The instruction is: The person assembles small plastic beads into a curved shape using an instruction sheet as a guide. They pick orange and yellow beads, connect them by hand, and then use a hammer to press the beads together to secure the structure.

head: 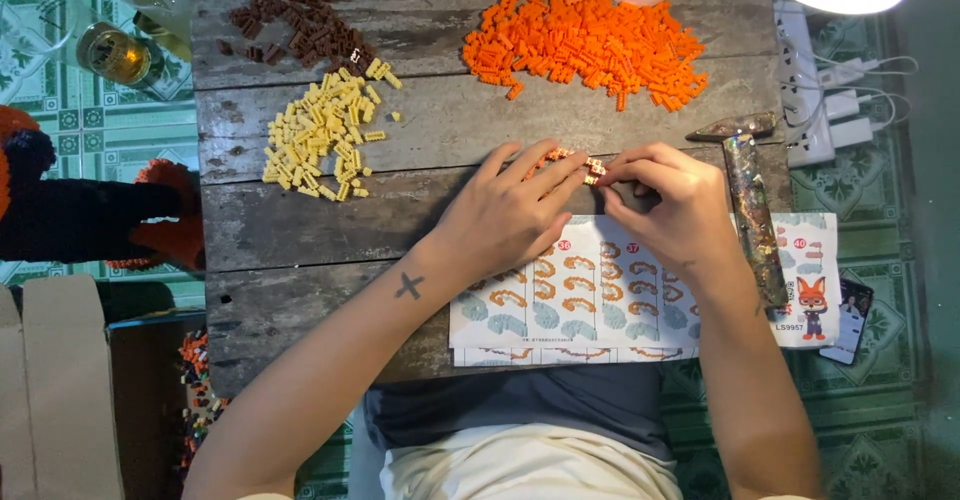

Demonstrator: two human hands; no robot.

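I'm mid-assembly: my left hand (510,210) and right hand (665,200) meet over the table (300,230), fingers pinched together on a small orange and white brick piece (590,168) just above the instruction sheet (600,300). Next, I think, it needs another brick from the orange pile (590,40), pressed on squarely.

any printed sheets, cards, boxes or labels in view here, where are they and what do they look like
Instruction sheet: flat on the wooden table under the left hand and right hand; white rectangle, rows of orange and blue-grey build diagrams, an orange cartoon fox at its right end.
Dark card: right of the sheet, partly past the table edge; small, dark, rectangular.
Cardboard box: lower left on the floor; plain brown, flaps open.
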